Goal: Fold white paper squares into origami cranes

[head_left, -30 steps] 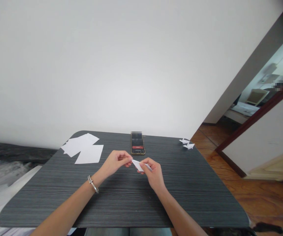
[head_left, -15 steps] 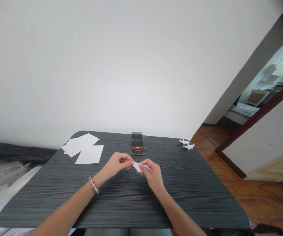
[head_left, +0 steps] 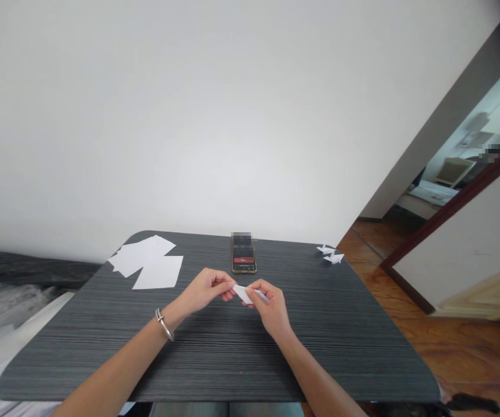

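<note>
Small folded white paper piece (head_left: pixel 241 293) held over the dark-grey, streaked, round-cornered table (head_left: pixel 215 365).
Your left hand (head_left: pixel 207 290) pinches its tip; your right hand (head_left: pixel 271 306) pinches its other end. Beyond lies a dark-screened smartphone with a gold-coloured edge (head_left: pixel 244 266); flat white paper sheets (head_left: pixel 158 273) overlap at far left, and two small folded white paper figures (head_left: pixel 334 259) sit at far right.

Room in home, by look of it; which room, unclear. Plain white wall (head_left: pixel 232 116) ahead, dark wood-grain table (head_left: pixel 345 353) by it. Left of table: pale rumpled cloth (head_left: pixel 6 324), perhaps bedding. Right: glossy brown wood-look floor (head_left: pixel 480 353), dark skirting (head_left: pixel 406 289), cream panel (head_left: pixel 480 292) low down. Far right: opening (head_left: pixel 400 229) edged with dark-red trim (head_left: pixel 449 211), second room (head_left: pixel 475 139) beyond, with pale-framed chair (head_left: pixel 453 171); other furnishings there too blurred to name.
</note>
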Demonstrator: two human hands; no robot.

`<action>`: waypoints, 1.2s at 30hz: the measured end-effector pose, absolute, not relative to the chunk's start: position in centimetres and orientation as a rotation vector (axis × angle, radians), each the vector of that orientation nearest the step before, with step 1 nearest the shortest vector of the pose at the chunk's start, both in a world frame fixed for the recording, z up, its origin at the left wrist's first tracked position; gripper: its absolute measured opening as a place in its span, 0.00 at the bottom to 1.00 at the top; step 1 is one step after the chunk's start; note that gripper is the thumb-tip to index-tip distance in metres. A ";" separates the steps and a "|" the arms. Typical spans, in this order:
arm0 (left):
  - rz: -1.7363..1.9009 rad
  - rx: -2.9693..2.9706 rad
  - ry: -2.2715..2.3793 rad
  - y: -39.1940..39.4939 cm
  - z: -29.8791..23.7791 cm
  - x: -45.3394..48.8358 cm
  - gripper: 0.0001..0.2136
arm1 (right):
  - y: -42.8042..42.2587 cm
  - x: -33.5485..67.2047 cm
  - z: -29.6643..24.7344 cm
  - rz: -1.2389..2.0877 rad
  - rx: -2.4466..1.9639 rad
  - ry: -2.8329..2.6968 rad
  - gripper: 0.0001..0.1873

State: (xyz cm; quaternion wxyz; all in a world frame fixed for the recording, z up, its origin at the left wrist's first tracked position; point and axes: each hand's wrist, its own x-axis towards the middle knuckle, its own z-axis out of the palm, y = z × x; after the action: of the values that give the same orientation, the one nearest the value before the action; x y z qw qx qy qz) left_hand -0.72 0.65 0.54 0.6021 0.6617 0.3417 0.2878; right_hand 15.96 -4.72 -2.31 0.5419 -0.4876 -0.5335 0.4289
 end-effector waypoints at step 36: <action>0.623 1.361 0.748 0.6 1.2 -1.0 0.11 | -4.6 16.2 -2.6 1.049 -1.147 -1.229 0.10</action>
State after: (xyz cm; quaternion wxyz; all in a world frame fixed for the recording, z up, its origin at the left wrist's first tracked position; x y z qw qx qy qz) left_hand -1.03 0.58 1.19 0.6699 0.6040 0.3318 0.2763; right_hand 16.21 -4.61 -2.65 0.5482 -0.4840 -0.5189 0.4427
